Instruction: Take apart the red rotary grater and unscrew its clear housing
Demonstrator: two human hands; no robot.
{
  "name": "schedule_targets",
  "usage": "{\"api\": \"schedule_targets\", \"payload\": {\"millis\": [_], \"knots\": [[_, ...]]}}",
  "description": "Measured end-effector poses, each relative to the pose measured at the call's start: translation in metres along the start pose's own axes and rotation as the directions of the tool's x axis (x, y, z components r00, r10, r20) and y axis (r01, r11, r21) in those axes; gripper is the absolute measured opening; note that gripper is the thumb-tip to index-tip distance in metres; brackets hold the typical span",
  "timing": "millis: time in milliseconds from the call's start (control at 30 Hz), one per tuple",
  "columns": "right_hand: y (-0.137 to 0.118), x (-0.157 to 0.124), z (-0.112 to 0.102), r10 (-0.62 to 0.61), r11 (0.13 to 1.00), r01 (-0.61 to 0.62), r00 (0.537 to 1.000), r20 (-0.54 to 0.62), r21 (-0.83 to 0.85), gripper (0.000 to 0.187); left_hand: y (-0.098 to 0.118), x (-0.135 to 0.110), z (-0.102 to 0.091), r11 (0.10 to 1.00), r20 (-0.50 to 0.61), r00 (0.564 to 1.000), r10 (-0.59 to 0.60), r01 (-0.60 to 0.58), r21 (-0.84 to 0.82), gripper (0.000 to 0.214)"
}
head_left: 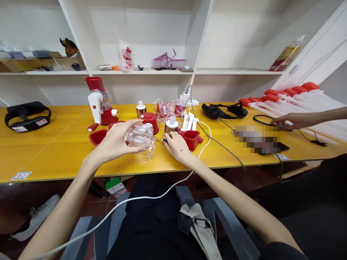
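**Left hand grips clear housing, right hand rests on table**

The left hand point(115, 142) is clamped around a clear housing point(140, 135), fingers curled over its top and thumb under it, and holds it just above the yellow table point(54, 151). The housing's clear foot point(145, 155) hangs below, close to the table edge. The housing sits near the picture's centre, a little toward 11 o'clock.

At 3 o'clock from the housing, the right hand point(176, 146) lies palm down on the table. Its fingertips meet a small dark part point(164, 140); whether they pinch it cannot be told. The two hands are apart, with the housing between them.

Just beside the right hand at 2 o'clock stands a red hopper point(191, 139). At 12 o'clock from that hand is a metal drum point(171, 125), and at 12 o'clock from the housing a red cup point(150, 121). At 10 o'clock stands an assembled grater point(100, 103), with a red tray point(97, 137) before it.

A white cable point(135, 199) runs from the table down over the lap. Far at 3 o'clock, a co-worker's hand point(288, 121) rests on the table near red-capped tubes point(284, 95).
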State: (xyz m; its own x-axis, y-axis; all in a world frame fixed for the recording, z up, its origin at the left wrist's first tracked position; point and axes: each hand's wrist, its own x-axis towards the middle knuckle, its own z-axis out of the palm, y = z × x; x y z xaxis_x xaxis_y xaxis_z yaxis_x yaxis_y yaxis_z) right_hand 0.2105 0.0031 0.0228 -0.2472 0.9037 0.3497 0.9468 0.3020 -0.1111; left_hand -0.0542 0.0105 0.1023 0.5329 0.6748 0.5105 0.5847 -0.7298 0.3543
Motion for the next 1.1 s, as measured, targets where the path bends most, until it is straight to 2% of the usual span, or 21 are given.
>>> {"api": "schedule_targets", "payload": {"millis": [67, 133, 200, 333, 433, 567, 700, 800, 900, 1033, 1100], "knots": [[0.003, -0.007, 0.001, 0.015, 0.999, -0.014, 1.000, 0.024, -0.036, 0.032, 0.000, 0.009, 0.001, 0.999, 0.088, 0.995, 0.046, -0.048, 0.019, 0.076], [0.005, -0.011, 0.005, 0.031, 0.998, -0.028, 0.999, 0.042, -0.059, 0.035, 0.003, 0.012, 0.005, 0.995, 0.108, 0.991, 0.081, -0.087, 0.053, 0.075], [0.005, -0.012, 0.010, 0.047, 0.997, -0.043, 0.997, 0.055, -0.071, 0.038, 0.010, 0.010, 0.013, 0.992, 0.031, 0.997, 0.073, -0.076, 0.100, 0.080], [0.009, -0.011, 0.012, 0.044, 0.998, -0.041, 0.997, 0.062, -0.050, 0.044, 0.023, -0.001, 0.031, 0.980, -0.186, 0.982, -0.034, 0.070, 0.189, 0.080], [0.018, -0.012, 0.007, 0.008, 1.000, -0.009, 0.998, 0.057, 0.017, 0.038, 0.024, -0.008, 0.036, 0.982, -0.197, 0.980, -0.039, 0.074, 0.173, 0.067], [0.031, -0.016, 0.003, -0.018, 0.989, 0.023, 0.999, -0.037, 0.149, 0.029, 0.018, -0.016, 0.029, 0.991, -0.179, 0.983, -0.033, 0.055, 0.121, 0.064], [0.033, -0.017, 0.007, -0.005, 0.962, 0.056, 0.982, -0.188, 0.268, 0.017, 0.015, -0.024, 0.025, 0.993, -0.231, 0.972, -0.037, 0.063, 0.102, 0.060], [0.030, -0.015, 0.007, 0.011, 0.927, 0.120, 0.938, -0.345, 0.354, 0.014, 0.013, -0.027, 0.020, 0.998, -0.221, 0.975, -0.022, 0.035, 0.056, 0.049], [0.025, -0.010, 0.001, 0.046, 0.860, 0.236, 0.847, -0.529, 0.453, 0.018, 0.009, -0.032, 0.010, 0.999, -0.164, 0.986, -0.030, 0.024, -0.036, 0.048], [0.020, -0.002, -0.012, 0.089, 0.835, 0.283, 0.776, -0.624, 0.471, 0.027, 0.005, -0.037, -0.002, 0.989, -0.097, 0.995, -0.036, 0.022, -0.147, 0.054], [0.018, 0.002, -0.020, 0.104, 0.832, 0.311, 0.726, -0.680, 0.459, 0.032, 0.003, -0.037, -0.003, 0.986, -0.082, 0.995, -0.053, 0.039, -0.165, 0.060]]}}
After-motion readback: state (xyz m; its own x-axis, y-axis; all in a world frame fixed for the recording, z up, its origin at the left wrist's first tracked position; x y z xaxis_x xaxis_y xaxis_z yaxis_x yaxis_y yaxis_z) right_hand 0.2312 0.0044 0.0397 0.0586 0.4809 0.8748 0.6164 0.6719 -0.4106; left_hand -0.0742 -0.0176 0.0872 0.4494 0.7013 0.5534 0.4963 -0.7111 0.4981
